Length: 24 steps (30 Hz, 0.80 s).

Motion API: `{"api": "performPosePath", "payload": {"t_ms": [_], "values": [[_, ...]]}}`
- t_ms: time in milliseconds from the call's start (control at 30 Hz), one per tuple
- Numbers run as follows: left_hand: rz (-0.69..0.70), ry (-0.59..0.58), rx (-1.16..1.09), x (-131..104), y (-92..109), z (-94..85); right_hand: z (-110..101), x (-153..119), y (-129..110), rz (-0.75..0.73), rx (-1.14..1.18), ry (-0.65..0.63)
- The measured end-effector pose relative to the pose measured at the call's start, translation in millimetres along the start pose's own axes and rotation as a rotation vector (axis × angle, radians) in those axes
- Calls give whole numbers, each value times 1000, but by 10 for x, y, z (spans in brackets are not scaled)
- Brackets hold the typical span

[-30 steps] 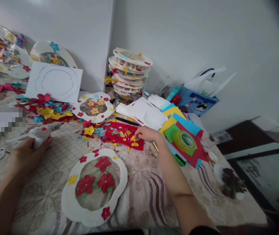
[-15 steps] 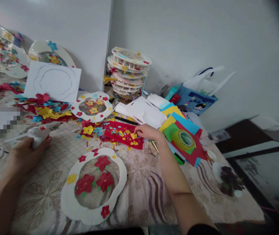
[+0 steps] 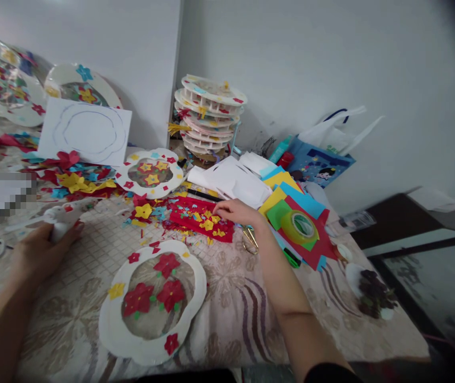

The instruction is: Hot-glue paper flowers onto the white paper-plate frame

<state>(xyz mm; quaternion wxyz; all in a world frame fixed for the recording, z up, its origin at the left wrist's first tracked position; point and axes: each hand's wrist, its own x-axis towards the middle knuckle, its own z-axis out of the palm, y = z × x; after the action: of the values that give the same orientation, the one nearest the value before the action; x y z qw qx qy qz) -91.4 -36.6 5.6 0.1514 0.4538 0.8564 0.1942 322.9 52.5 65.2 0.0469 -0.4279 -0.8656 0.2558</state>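
Note:
My left hand (image 3: 38,254) is wrapped round the handle of a white glue gun (image 3: 60,223) at the left of the table. My right hand (image 3: 237,211) reaches over a red sheet (image 3: 225,234) strewn with small paper cutouts. Its fingers are bent together just above the yellow paper flowers (image 3: 208,224); whatever lies between the fingertips is too small to make out. In front of me lies a white scalloped frame (image 3: 111,330) with red paper flowers (image 3: 171,294) inside its see-through middle. Gold-handled scissors (image 3: 250,240) rest beside my right wrist.
A smaller decorated frame (image 3: 121,183) lies behind, near a white card with drawn outlines (image 3: 87,133). Stacked white rings (image 3: 211,98) stand at the back. Coloured paper (image 3: 273,205), a tape roll (image 3: 300,224) and a blue bag (image 3: 319,165) are on the right.
My right hand has shifted slightly left over the red sheet, and the yellow flowers under its fingertips lie a little differently. My left hand keeps its place with the glue gun.

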Motion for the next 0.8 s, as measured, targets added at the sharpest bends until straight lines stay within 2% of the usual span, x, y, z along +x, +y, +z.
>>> {"api": "performPosePath", "payload": {"t_ms": [200,467,667,800], "values": [[-2,-1,6,-19,25,-11,69,27,104,52,-149,20],[-16,-17,-2,-6,26,-8,112,48,166,84,-246,-94],[7,-23,22,-2,30,-18,66,31,130,43,-138,52],[6,-25,33,12,7,-11,59,22,136,78,-165,60]]}}
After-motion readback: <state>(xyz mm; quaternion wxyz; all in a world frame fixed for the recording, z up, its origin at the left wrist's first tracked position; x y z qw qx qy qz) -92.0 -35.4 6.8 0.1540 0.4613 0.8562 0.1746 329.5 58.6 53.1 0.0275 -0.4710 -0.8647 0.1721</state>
